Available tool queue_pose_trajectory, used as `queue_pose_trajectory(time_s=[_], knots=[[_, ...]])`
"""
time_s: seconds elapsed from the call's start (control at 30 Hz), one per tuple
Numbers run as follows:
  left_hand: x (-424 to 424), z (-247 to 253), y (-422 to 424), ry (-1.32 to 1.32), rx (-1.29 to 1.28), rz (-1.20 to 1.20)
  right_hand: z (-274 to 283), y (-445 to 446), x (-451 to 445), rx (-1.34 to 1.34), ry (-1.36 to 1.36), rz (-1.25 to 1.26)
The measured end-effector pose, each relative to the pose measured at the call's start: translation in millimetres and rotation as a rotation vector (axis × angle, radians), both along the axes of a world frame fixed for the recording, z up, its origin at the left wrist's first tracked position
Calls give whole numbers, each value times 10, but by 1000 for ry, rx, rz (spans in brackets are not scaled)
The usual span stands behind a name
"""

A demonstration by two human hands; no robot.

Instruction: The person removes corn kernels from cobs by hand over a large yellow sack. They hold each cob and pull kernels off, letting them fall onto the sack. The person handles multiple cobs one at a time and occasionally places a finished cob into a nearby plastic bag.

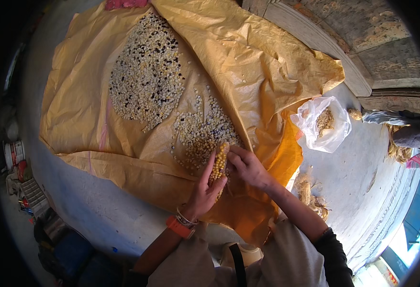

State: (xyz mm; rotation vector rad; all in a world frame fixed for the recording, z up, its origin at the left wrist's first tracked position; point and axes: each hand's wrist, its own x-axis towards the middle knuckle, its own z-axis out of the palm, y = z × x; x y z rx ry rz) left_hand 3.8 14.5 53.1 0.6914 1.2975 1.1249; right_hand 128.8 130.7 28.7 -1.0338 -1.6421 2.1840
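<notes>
A partly shelled ear of corn [218,168] with yellow kernels stands upright in my left hand [205,190], the thumb across its lower part. My right hand [245,163], fingers curled, is against the ear's upper right side; whether loose kernels are in its fingers is hidden. Just beyond the hands lies a small heap of loose corn kernels [204,125]. Farther off to the left is a larger heap of whitish and dark kernels [149,75]. Both heaps lie on a creased yellow-orange woven plastic sheet [77,89].
On the floor to the right are a clear plastic bag [333,132] with brownish bits and a corn cob with husks [305,190]. A carved wooden frame [314,39] borders the upper right. An egg tray [34,195] and other household things stand at the far left.
</notes>
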Motion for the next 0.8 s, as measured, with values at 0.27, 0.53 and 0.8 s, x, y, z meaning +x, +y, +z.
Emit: queue_pose_trajectory(time_s=[0.27, 0.53, 0.8], knots=[[-3, -48, -11, 202, 80, -43, 90, 23, -30, 25, -46, 24], [28, 67, 38, -117, -41, 76, 87, 39, 30, -41, -83, 33], [-7, -74, 23, 254, 153, -23, 205, 38, -47, -203, -47, -13]])
